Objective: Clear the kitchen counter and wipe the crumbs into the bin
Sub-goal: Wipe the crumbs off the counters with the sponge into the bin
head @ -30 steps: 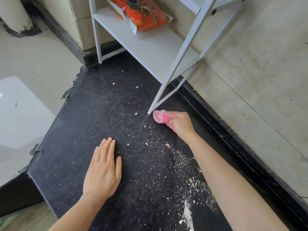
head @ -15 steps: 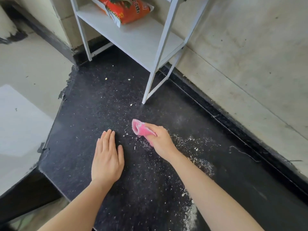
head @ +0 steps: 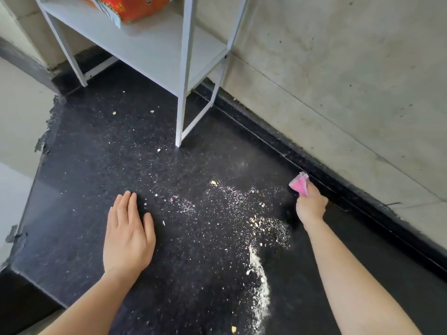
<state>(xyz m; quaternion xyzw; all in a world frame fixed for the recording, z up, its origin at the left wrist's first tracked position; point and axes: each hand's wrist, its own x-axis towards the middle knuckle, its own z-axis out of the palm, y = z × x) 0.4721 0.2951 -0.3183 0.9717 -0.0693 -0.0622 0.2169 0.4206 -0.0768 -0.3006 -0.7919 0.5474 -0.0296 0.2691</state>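
Orange packet (head: pixel 135 8) on the white rack (head: pixel 150 49) is cut off at the top, print unreadable. Most of the one pink cloth (head: pixel 300 184) is buried in the right hand (head: pixel 310 209), fingers curled round it, near the back ledge (head: pixel 362 201). Left hand (head: pixel 128 238) lies flat, fingers straight, on the black counter (head: pixel 96 165). Crumbs (head: pixel 242 204) scattered between the two hands, too many to count.

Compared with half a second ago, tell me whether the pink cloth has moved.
Yes. The pink cloth, held in the right hand, went right: from below the white shelf leg to near the wall.
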